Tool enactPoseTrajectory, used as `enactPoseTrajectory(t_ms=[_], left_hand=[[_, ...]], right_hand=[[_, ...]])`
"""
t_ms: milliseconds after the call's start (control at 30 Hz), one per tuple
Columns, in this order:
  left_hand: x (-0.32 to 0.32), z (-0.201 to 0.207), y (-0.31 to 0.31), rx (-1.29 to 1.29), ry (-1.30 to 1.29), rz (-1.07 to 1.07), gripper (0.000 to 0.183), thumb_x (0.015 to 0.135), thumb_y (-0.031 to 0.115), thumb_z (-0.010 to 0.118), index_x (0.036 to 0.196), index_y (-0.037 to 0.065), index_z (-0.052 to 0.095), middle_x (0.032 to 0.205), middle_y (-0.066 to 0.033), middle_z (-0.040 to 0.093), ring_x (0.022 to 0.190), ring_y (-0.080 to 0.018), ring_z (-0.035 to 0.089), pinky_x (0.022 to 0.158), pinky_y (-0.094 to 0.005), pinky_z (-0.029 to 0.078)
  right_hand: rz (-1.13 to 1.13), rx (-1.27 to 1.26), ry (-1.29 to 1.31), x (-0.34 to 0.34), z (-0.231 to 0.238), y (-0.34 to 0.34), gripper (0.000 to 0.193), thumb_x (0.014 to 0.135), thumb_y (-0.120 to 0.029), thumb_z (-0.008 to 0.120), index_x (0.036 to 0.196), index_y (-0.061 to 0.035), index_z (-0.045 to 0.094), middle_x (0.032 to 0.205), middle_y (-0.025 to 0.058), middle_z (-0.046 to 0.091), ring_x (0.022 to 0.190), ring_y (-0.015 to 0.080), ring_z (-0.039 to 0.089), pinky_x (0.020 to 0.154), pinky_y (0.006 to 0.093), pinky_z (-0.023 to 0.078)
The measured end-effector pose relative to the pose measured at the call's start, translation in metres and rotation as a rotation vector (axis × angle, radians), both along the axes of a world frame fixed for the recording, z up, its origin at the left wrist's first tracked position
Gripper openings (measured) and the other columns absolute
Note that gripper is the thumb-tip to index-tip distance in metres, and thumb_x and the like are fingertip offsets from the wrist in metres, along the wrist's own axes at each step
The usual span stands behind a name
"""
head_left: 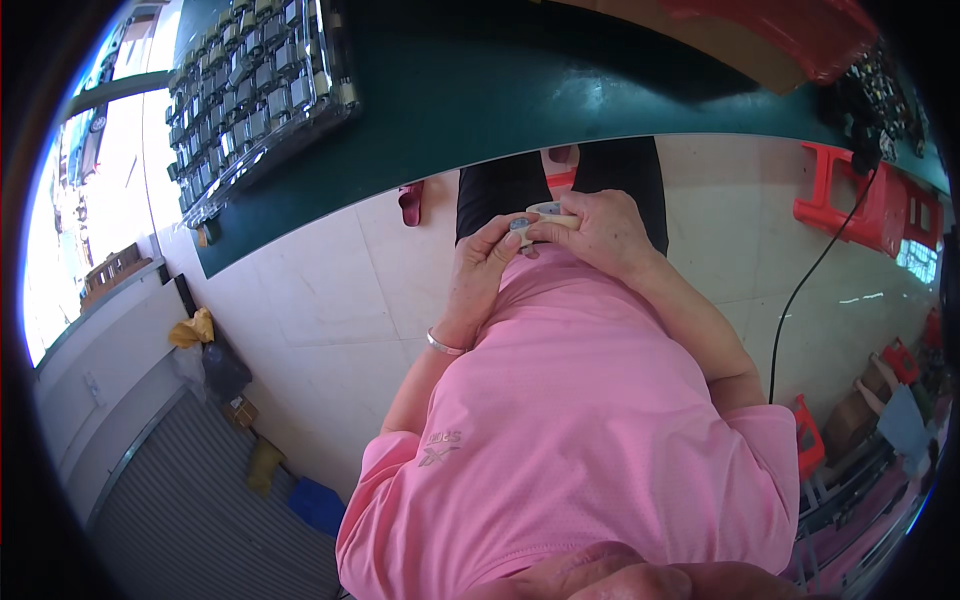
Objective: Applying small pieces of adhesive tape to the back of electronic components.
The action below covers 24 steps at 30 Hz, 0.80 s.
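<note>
Close together in front of my waist, both hands are closed. My right hand (608,228) grips a small cream-coloured roll of tape (548,209), its thumb and fingers pressed against the ring. Just beside it, the fingertips of my left hand (487,250) pinch a small pale piece with a grey-blue top (519,227). Whether that piece is joined to the roll cannot be made out, since the fingers partly cover it. A light bracelet (445,343) circles my left wrist.
Ahead is a dark green table (440,130). A clear tray (262,95) with rows of small metallic parts lies on its left end, a red plastic cover (770,30) at the far right. Red stools (850,205) and a black cable (815,275) are at right.
</note>
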<state>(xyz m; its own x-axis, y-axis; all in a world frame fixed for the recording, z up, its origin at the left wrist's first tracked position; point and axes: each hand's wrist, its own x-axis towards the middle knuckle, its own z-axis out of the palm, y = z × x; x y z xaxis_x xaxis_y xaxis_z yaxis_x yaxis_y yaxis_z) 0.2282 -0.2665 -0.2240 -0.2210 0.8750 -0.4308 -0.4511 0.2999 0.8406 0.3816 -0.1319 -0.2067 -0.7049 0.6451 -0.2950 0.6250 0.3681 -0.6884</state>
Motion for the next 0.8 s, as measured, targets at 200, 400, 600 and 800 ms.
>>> enactPoseTrajectory(t_ms=[200, 400, 600, 800], left_hand=[[0.0, -0.003, 0.002, 0.007, -0.038, 0.006, 0.025, 0.096, 0.006, 0.064, 0.119, -0.003, 0.064, 0.104, -0.0083, 0.07, 0.085, -0.0128, 0.064, 0.08, -0.0259, 0.054], [-0.001, -0.014, -0.007, -0.029, -0.248, 0.144, 0.022, 0.095, 0.006, 0.064, 0.115, -0.003, 0.065, 0.105, -0.0126, 0.069, 0.083, -0.02, 0.066, 0.081, -0.0326, 0.057], [-0.002, -0.019, -0.008, -0.006, -0.351, 0.136, 0.023, 0.095, 0.007, 0.065, 0.115, -0.002, 0.066, 0.107, -0.0142, 0.069, 0.086, -0.0216, 0.067, 0.081, -0.0342, 0.057], [-0.002, -0.02, -0.007, 0.084, -0.293, 0.083, 0.026, 0.092, 0.005, 0.069, 0.116, -0.003, 0.065, 0.103, -0.0142, 0.071, 0.084, -0.0207, 0.068, 0.081, -0.0334, 0.058]], right_hand=[[0.009, -0.018, 0.096, 0.001, -0.006, 0.001, 0.053, 0.082, -0.058, 0.071, 0.07, -0.0067, 0.066, 0.06, 0.0115, 0.063, 0.059, 0.0296, 0.064, 0.059, 0.0404, 0.049], [0.092, -0.309, 0.117, 0.005, -0.007, 0.018, 0.044, 0.084, -0.039, 0.078, 0.069, -0.0022, 0.058, 0.055, 0.011, 0.054, 0.05, 0.0183, 0.049, 0.052, 0.033, 0.037], [0.137, -0.322, 0.07, 0.006, -0.007, 0.022, 0.047, 0.081, -0.047, 0.074, 0.067, -0.0023, 0.064, 0.058, 0.0132, 0.058, 0.054, 0.0273, 0.056, 0.056, 0.0374, 0.043], [0.058, -0.342, 0.072, 0.001, -0.011, 0.016, 0.045, 0.079, -0.045, 0.076, 0.068, -0.0035, 0.064, 0.06, 0.0133, 0.06, 0.057, 0.0278, 0.059, 0.057, 0.0378, 0.044]])
